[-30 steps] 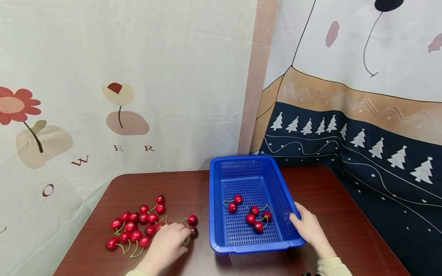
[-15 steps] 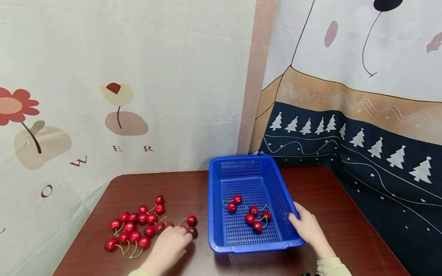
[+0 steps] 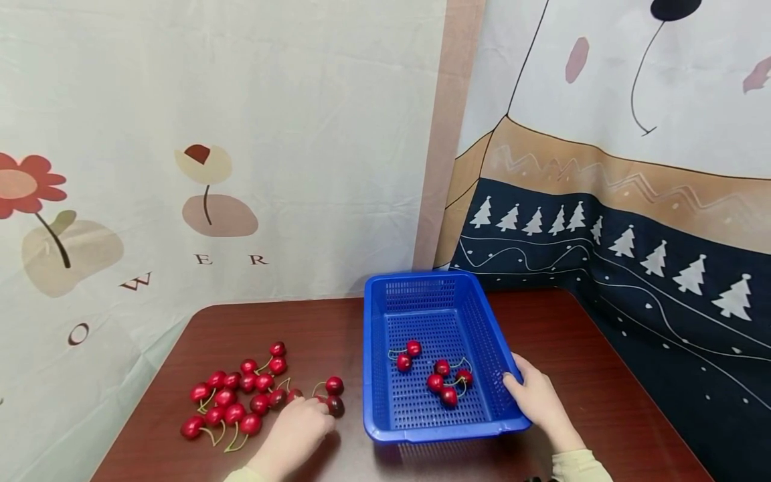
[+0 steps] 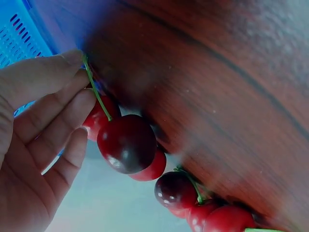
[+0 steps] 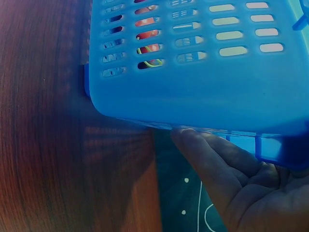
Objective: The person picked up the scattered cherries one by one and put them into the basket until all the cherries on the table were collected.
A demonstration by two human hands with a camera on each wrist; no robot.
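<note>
In the left wrist view, my left hand (image 3: 299,428) pinches a green cherry stem (image 4: 96,89) between thumb and fingertips. A dark red cherry (image 4: 126,144) is at the stem's lower end, with other cherries right behind it. In the head view this hand lies low over the table between the main group of cherries (image 3: 225,397) and a small cluster (image 3: 334,385) by the basket, hiding part of them. My right hand (image 3: 540,399) grips the right rim of the blue plastic basket (image 3: 446,435), thumb on top and fingers under the edge. Several cherries (image 3: 436,383) lie inside it.
The brown table (image 3: 319,321) carries everything; the basket stands right of the loose cherries. A pale printed cloth (image 3: 325,167) hangs behind, and a dark cloth with white trees (image 3: 638,294) drapes along the right side.
My left hand has drawn slightly toward the table's front, showing more of the cherries at its fingertips. My right hand and the basket keep their place.
</note>
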